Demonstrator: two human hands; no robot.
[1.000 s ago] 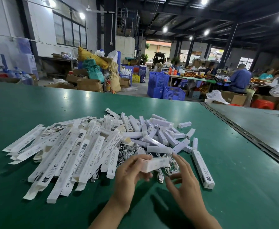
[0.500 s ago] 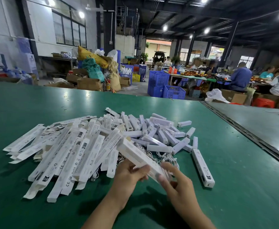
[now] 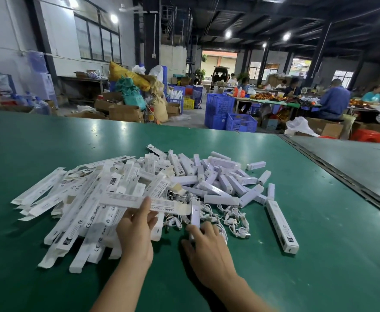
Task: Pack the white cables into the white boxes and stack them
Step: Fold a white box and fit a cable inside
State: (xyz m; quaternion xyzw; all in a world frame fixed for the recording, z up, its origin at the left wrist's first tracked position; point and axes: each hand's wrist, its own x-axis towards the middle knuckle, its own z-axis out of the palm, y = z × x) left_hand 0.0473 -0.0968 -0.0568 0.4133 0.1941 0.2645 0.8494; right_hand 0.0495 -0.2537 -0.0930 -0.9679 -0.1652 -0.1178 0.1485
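Head view. Landmark: tangle of white cables [image 3: 229, 218] on the green table [image 3: 319, 266].

- My left hand [image 3: 137, 230], just left of the tangle, pinches a long flat white box [image 3: 126, 201] lettered SMART SENSOR. I hold it crosswise, its right end reaching the tangle.
- My right hand [image 3: 209, 246], at the tangle's near edge, has its fingers curled round the near end of a slim white bar [image 3: 195, 213] that points away from me.
- Left of the tangle: heap of flat boxes [image 3: 76, 206].
- Beyond the tangle: pile of white bars [image 3: 220, 179].
- Right of the tangle: one closed box [image 3: 282, 226], lying alone.
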